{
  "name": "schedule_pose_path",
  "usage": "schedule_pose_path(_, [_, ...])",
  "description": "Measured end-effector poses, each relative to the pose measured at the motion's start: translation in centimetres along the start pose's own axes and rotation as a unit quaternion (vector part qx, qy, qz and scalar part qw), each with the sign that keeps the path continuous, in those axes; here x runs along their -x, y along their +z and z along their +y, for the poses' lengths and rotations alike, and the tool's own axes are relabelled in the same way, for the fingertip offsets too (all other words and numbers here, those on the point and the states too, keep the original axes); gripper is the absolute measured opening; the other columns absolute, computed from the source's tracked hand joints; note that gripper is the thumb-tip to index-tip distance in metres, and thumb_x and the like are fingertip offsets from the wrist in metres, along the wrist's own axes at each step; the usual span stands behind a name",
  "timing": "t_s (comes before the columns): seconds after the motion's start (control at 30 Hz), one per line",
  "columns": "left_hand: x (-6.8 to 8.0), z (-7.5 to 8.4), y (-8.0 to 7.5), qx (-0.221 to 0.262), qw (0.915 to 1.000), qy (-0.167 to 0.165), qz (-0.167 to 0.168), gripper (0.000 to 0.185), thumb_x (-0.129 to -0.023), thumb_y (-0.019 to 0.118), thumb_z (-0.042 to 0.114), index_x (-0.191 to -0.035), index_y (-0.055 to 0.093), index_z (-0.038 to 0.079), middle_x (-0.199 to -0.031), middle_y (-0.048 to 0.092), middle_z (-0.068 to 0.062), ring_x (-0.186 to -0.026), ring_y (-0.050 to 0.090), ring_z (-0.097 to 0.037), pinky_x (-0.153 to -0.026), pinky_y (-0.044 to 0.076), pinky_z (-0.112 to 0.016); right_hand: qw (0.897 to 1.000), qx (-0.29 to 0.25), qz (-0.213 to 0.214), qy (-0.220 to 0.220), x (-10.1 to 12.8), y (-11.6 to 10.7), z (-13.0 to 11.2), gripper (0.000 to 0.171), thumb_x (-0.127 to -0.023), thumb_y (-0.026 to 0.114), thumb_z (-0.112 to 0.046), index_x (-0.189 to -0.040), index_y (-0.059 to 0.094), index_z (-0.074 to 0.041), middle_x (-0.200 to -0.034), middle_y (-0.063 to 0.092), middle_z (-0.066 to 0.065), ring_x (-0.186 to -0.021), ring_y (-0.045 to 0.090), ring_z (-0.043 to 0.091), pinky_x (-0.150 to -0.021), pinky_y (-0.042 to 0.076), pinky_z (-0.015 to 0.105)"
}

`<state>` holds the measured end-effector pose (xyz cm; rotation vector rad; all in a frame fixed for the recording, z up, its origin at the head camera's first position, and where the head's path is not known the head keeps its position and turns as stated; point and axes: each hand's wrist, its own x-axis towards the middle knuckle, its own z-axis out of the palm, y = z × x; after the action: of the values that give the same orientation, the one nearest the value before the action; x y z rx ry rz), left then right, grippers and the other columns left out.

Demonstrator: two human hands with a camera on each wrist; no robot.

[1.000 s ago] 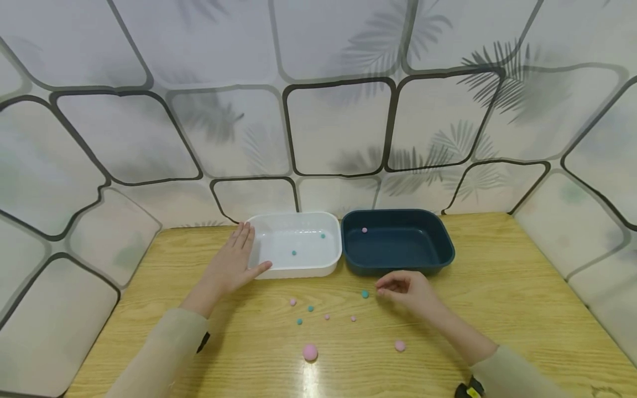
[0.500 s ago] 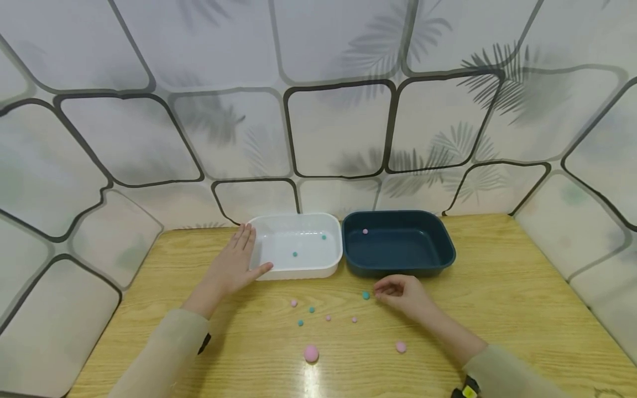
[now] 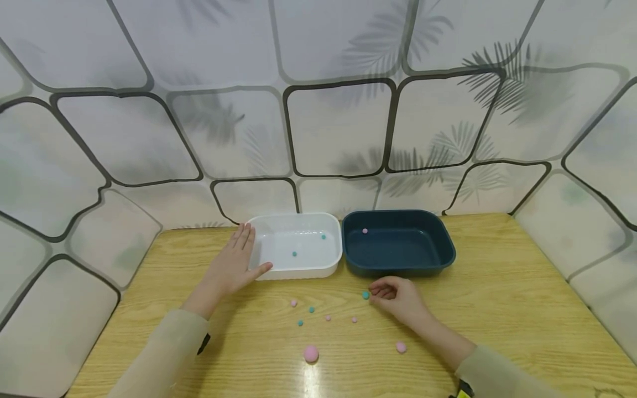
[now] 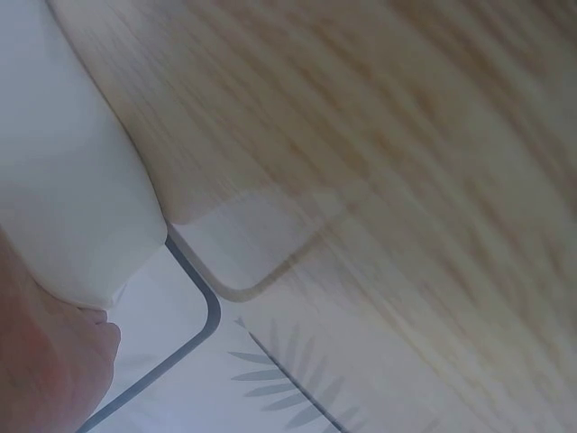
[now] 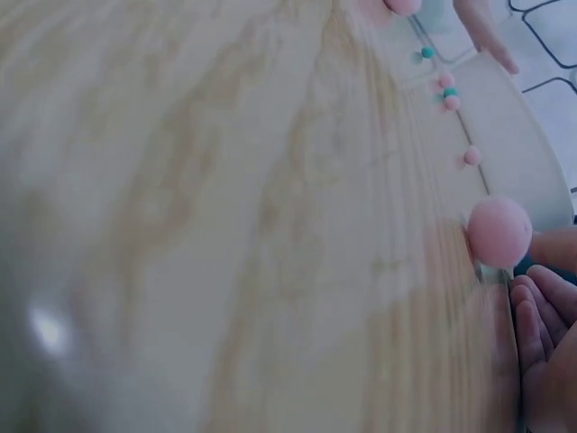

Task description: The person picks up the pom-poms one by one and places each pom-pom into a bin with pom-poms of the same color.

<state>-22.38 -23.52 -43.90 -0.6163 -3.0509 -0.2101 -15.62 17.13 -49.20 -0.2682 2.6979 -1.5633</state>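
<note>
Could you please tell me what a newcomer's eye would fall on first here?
Probably the white tray and blue tray side by side at the table's back, with the left hand at the white one's left side. Next, perhaps, the big pink ball near the front, then the right hand, fingertips at a teal ball before the blue tray.

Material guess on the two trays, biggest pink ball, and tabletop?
White tray: likely plastic, possibly ceramic; glossy, bright highlights inside.
Dark blue tray: likely plastic too; smooth, with a faint sheen inside.
Biggest pink ball: perhaps foam or felt; matte, no sharp highlight.
Tabletop: wood or wood-look laminate; grain streaks, glossy light reflection.
</note>
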Motion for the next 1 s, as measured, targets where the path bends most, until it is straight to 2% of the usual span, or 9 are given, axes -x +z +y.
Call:
schedule_pose_path(0.47, [-0.1, -0.1, 0.1, -0.005, 1.0, 0.002, -0.002, 0.104, -0.105, 0.048, 0.065, -0.164, 0.014, -0.014, -0.174, 0.011, -0.031, -0.164, 0.01, -0.048, -0.135, 0.016, -0.056, 0.998, 0.054, 0.042, 0.0, 0.2, 0.9, -0.8, 0.017, -0.085, 0.089, -0.013, -0.099, 0.082, -0.006, -0.089, 0.078, 0.004, -0.076, 0.066, 0.0, -0.07, 0.057, 0.017])
schedule_pose_path(0.73, [0.0, 0.0, 0.0, 0.0, 1.0, 0.002, -0.002, 0.104, -0.105, 0.049, 0.064, -0.163, 0.015, -0.014, -0.174, 0.011, -0.031, -0.164, 0.01, -0.047, -0.135, 0.017, -0.057, 0.994, 0.097, 0.041, 0.033, 0.0, 1.3, -1.2, 0.017, -0.082, 0.091, -0.015, -0.097, 0.083, -0.012, -0.089, 0.076, -0.002, -0.078, 0.065, 0.005, -0.071, 0.055, 0.018])
schedule_pose_path(1.0, [-0.1, -0.2, 0.2, 0.002, 1.0, 0.002, 0.001, 0.103, -0.105, 0.051, 0.063, -0.164, 0.015, -0.014, -0.174, 0.011, -0.031, -0.164, 0.01, -0.047, -0.135, 0.017, -0.057, 0.992, 0.113, 0.043, 0.024, 0.0, 1.5, -1.5, 0.012, -0.083, 0.091, -0.014, -0.093, 0.083, -0.013, -0.086, 0.075, -0.002, -0.075, 0.064, 0.005, -0.069, 0.054, 0.018])
